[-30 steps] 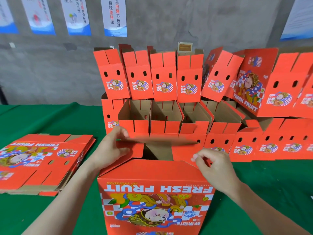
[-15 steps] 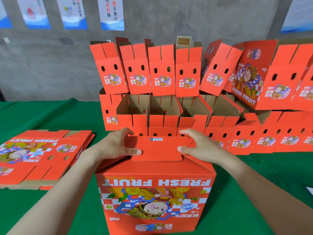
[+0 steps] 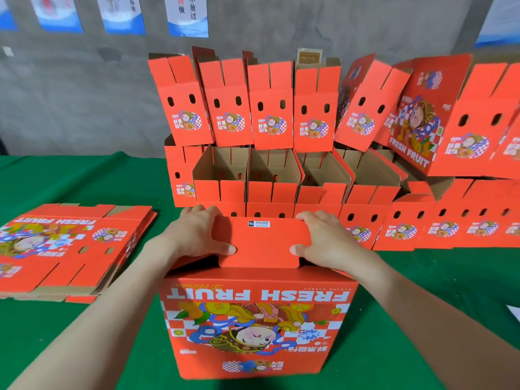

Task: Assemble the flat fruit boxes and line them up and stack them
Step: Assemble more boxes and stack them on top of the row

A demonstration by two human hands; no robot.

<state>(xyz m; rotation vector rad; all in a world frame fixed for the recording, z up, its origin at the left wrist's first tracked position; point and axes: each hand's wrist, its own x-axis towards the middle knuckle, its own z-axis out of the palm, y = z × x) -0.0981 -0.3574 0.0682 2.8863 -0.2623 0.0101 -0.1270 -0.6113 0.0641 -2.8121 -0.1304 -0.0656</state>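
Nearest to the camera, one assembled red fruit box stands upright on the green worktop; its printed front faces the viewer, and the words "FRESH FRUIT" and the cartoon figure read upside down from here. On top of this box a red flap lies almost flat; a small barcode label sits near its far edge. The left hand holds the left end of the flap and the right hand holds the right end; the grip of each hand is clamped on the flap — thumb laid on the upper face, the other fingers curled over the far edge. Under the hands, the side flaps slope down toward the box corners.

To the left, well apart from the box, a pile of flat boxes lies on the worktop, printed side up. At the right edge a corner of white paper shows.

Just behind the hands a lower row of open boxes stands side by side, brown insides visible; it continues to the right. On it rests an upper row of boxes, flaps raised; those on the left are upright, and further right they lean. At the right a tilted box shows its large printed face.

Behind all is a grey wall with posters along the top.
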